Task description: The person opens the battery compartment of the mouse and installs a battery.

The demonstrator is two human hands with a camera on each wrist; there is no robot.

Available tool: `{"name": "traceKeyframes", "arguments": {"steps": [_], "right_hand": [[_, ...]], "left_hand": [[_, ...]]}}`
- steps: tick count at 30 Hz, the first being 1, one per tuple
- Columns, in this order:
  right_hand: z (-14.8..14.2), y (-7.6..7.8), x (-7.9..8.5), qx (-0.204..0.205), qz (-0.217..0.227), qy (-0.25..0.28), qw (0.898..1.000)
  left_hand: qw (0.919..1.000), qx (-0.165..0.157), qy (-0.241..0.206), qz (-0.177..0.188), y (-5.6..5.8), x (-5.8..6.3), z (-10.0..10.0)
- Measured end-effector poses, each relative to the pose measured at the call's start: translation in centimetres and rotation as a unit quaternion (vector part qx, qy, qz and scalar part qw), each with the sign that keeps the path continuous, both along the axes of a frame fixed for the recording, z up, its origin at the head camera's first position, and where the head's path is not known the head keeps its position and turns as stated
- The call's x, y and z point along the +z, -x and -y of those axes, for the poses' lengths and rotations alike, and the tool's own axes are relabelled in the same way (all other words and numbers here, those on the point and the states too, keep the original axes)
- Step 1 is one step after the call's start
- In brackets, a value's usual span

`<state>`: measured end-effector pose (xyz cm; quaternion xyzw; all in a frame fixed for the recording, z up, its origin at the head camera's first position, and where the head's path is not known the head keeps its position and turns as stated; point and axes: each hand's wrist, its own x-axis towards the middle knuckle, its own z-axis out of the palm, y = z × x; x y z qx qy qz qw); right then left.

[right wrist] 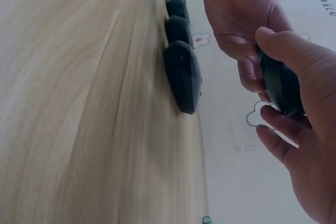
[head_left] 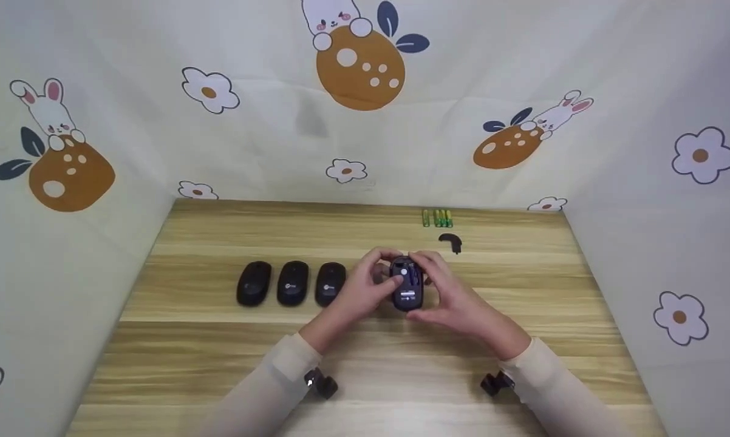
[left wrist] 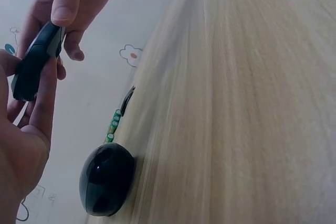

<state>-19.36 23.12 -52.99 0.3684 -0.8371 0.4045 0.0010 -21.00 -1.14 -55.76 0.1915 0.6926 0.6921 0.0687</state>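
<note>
Both hands hold a black computer mouse (head_left: 408, 300) above the table, its underside turned up toward the head camera. A battery compartment on that underside is uncovered. The left hand (head_left: 362, 284) grips one side, with its thumb lying across the underside. On the other side the right hand (head_left: 456, 298) pinches the mouse between thumb and fingers at its ends. Beyond the right hand lies a curved black battery cover (head_left: 452, 241). Several green batteries (head_left: 443, 218) lie farther back. Seen from the right wrist, the right thumb presses on the mouse (right wrist: 283, 85).
More black mice stand to the left, among them a left one (head_left: 254, 283), a middle one (head_left: 293, 283) and one beside the left forearm (head_left: 330, 283). The right wrist view shows another mouse (right wrist: 184, 77) nearest in that row. Patterned cloth (head_left: 268, 152) walls the wooden table (head_left: 219, 358).
</note>
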Motion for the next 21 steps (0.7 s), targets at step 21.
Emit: {"name": "traceKeyframes", "arguments": {"steps": [21], "right_hand": [[-1.6,2.1,-1.1,-0.036,0.061,0.027,0.997]], "left_hand": [[0.9766,-0.071,0.18,-0.094,2.2,0.7,1.0]]}}
